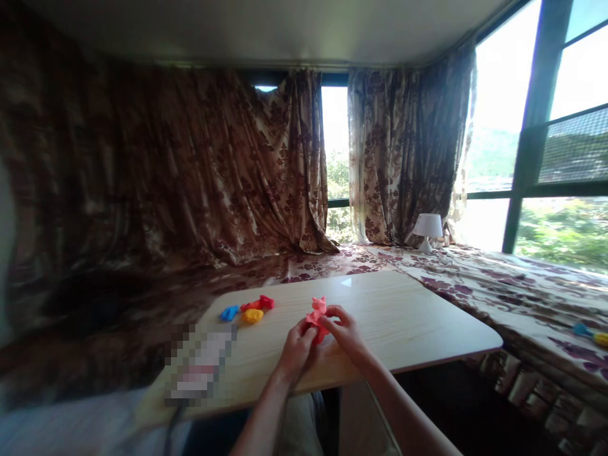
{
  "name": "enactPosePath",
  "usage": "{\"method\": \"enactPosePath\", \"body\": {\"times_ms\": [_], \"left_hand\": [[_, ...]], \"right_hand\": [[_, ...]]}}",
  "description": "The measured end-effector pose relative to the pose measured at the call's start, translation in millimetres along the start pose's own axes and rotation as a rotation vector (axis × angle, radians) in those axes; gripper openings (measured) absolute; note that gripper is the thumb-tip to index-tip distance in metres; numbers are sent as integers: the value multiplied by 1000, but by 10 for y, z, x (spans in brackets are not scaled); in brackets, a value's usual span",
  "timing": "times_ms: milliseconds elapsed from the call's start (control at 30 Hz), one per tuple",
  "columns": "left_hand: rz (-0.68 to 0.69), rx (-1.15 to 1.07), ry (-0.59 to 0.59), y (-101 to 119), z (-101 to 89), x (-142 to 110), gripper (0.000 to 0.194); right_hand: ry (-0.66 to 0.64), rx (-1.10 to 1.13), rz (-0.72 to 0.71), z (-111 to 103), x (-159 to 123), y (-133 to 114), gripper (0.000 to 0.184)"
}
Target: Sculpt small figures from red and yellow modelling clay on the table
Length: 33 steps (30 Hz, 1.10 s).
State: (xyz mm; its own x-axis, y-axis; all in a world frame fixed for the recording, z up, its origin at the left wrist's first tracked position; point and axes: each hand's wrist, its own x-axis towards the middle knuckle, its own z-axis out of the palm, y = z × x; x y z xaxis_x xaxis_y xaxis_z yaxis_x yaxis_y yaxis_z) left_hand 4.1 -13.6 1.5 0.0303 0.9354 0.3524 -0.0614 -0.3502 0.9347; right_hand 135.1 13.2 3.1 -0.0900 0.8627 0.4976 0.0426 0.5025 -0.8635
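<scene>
A crumpled, soft-looking coral-pink piece (317, 309) is held upright just above the light wooden table (403, 323); its exact kind is unclear. My left hand (298, 347) pinches its lower left side between thumb and fingers. From the other side, my right hand (346, 330) grips it with thumb and bent fingers. Part of the piece is hidden behind both hands. Over to the left on the tabletop lie similar crumpled lumps: a blue one (229, 313), a yellow one (253, 316) and a red one (264, 303), close together.
A pixelated flat object (202, 367) lies at the table's left edge, with a dark cord below it. Beyond the table a ledge with floral cloth (456, 285) bears a white lamp (427, 227). Small blue and yellow items (600, 339) lie at far right. Curtains (266, 171) hang behind.
</scene>
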Motion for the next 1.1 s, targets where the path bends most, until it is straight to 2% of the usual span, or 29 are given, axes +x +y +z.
{"method": "enactPosePath", "body": {"times_ms": [67, 133, 233, 300, 333, 400, 500, 633, 767, 933, 1033, 1100], "left_hand": [[2, 4, 8, -32, -6, 12, 26], [-3, 8, 65, -78, -19, 33, 32], [23, 75, 260, -130, -49, 66, 38], [86, 169, 367, -129, -63, 77, 34], [116, 206, 373, -120, -65, 78, 31], [138, 224, 306, -92, -59, 75, 27], [110, 148, 208, -74, -44, 75, 28], [109, 97, 194, -118, -40, 90, 31], [94, 119, 199, -140, -35, 97, 34], [102, 111, 231, -110, -34, 88, 23], [93, 100, 294, -109, -43, 97, 23], [98, 99, 314, -111, -57, 118, 24]], "right_hand": [[-25, 8, -12, -1, 4, 26, 25], [-25, 11, -42, 0, 12, 56, 25], [80, -39, -86, 11, 25, 96, 21], [140, -96, -136, 28, 27, 114, 17], [148, -128, -177, 39, 23, 119, 16], [126, -201, -277, 61, 7, 120, 16], [79, -313, -398, 81, -24, 103, 19], [6, -351, -464, 73, -46, 75, 24], [-25, -300, -467, 73, -44, 64, 24], [-23, -294, -447, 92, -53, 50, 17], [37, -309, -416, 78, -43, 63, 18], [107, -281, -314, 59, -16, 102, 22]]}}
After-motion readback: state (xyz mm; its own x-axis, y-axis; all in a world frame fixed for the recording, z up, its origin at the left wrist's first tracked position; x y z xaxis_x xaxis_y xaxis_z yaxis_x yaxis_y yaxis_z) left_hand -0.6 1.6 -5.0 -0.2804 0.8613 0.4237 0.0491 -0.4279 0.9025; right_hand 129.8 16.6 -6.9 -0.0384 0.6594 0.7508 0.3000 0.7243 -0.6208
